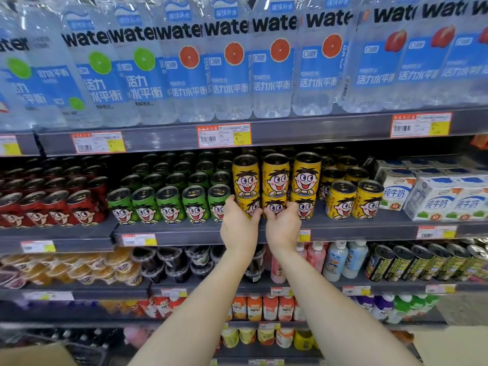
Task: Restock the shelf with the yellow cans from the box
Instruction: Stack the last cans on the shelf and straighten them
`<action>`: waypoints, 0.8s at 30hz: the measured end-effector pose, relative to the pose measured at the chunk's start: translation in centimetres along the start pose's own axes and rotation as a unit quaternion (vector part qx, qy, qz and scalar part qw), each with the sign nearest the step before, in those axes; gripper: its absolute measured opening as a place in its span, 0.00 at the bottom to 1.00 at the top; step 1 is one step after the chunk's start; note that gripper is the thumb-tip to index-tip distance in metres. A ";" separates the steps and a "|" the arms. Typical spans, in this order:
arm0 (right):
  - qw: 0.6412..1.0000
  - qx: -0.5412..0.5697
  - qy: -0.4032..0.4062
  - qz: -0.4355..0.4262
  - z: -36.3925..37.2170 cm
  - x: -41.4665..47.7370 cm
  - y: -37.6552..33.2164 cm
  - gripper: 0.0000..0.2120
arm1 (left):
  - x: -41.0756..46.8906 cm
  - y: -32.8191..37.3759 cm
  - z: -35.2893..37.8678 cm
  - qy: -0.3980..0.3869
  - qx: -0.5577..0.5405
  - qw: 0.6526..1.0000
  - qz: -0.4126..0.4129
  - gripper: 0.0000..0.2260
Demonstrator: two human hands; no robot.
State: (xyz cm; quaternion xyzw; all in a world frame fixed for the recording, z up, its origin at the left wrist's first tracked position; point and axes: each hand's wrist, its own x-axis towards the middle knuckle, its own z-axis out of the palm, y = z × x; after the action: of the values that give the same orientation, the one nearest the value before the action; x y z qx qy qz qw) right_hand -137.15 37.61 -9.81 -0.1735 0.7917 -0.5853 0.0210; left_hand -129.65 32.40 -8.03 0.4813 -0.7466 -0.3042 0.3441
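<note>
Left hand (239, 225) grips the leftmost lower can (250, 204) and the right hand's (282, 225) fingers (292, 206) curl round the middle lower can (274, 205) at the shelf (184, 231) front. Nudging either could, I reckon, topple the upper cans (276, 175) stacked on them.

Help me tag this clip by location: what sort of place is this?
Most likely a grocery or convenience store's drinks aisle: price tags on the shelf edges, rows of yellow cans, and water bottles lined up above.
</note>
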 end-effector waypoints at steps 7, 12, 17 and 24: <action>1.000 -0.004 -0.007 -0.006 -0.1 -0.1 0.1 0.17 | -0.3 0.1 1.3 0.033 0.036 0.999 -0.005 0.30; 1.000 -0.003 0.003 -0.008 -0.2 -0.1 0.1 0.16 | -0.7 -0.4 1.8 0.040 0.024 0.999 0.012 0.25; 1.000 -0.011 0.006 -0.011 0.2 0.1 0.4 0.20 | -0.3 -1.3 1.6 0.022 0.024 0.999 0.023 0.26; 1.000 0.005 0.028 -0.011 0.5 0.0 0.8 0.25 | -0.7 -0.3 2.5 0.016 0.044 0.999 0.009 0.41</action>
State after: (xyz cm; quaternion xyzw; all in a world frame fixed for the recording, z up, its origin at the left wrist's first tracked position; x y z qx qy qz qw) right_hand -137.24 37.36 -10.68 -0.1655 0.7868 -0.5945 -0.0070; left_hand -131.33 33.22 -9.84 0.4941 -0.7580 -0.2602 0.3371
